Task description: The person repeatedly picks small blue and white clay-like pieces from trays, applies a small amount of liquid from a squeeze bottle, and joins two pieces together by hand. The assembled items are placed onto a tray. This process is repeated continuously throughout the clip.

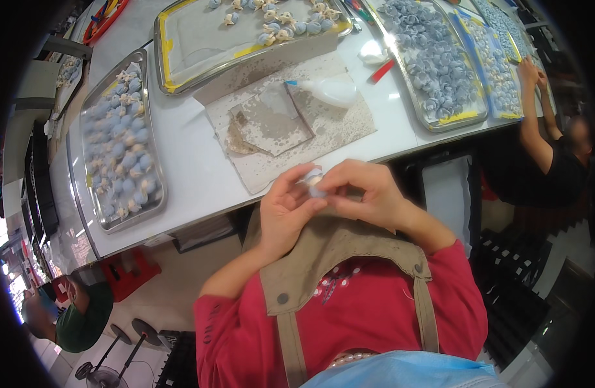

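Between my fingertips, at the table's near edge, is a small blue-grey and cream moulded piece [315, 176]. My left hand [289, 208] pinches it from the left, and my right hand [368, 193] grips it from the other side. The fingers cover much of it, so its exact shape is hidden. Just beyond my hands lies a stained cardboard sheet [258, 174] with a smaller worn board [281, 132] on top. A white squeeze bottle [336, 92] with a blue tip rests on its side there.
At left stands a metal tray [160, 187] of blue and cream pieces; another tray [181, 81] is at the back. A right-hand tray [462, 118] holds blue-grey shells. Near it lies a red-handled tool [382, 71]. Other people [543, 152] sit at right and lower left.
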{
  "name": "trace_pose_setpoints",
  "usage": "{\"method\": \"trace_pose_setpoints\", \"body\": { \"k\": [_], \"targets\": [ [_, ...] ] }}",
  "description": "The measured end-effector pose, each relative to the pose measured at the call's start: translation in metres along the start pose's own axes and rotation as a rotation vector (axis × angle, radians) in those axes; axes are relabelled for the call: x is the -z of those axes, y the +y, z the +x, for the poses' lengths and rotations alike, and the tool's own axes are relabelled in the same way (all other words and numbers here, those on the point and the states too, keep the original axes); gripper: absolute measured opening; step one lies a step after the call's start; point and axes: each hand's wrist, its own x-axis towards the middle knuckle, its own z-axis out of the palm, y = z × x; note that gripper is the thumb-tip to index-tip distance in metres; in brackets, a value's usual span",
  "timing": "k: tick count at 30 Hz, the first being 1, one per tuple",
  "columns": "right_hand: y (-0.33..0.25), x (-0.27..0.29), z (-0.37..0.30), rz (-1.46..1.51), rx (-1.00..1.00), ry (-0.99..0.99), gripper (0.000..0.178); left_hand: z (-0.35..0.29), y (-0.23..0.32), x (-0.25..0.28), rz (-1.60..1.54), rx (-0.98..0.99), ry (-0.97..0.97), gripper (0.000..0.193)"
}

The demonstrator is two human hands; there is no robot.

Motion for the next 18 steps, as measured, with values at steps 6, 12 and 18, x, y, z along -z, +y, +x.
{"method": "trace_pose_setpoints", "body": {
  "k": [6,12,18],
  "targets": [
    [0.01,-0.016,-0.003,-0.234,0.306,0.245,0.029,0.001,-0.001,-0.001,0.038,-0.034,0.03,0.044],
    [0.016,-0.026,-0.006,-0.359,0.421,0.351,0.028,0.0,-0.001,-0.001,0.05,-0.05,0.02,0.042],
    [0.012,-0.028,-0.008,-0.366,0.375,0.392,0.03,-0.001,-0.004,-0.001,0.08,-0.066,0.035,0.04]
  ]
}}
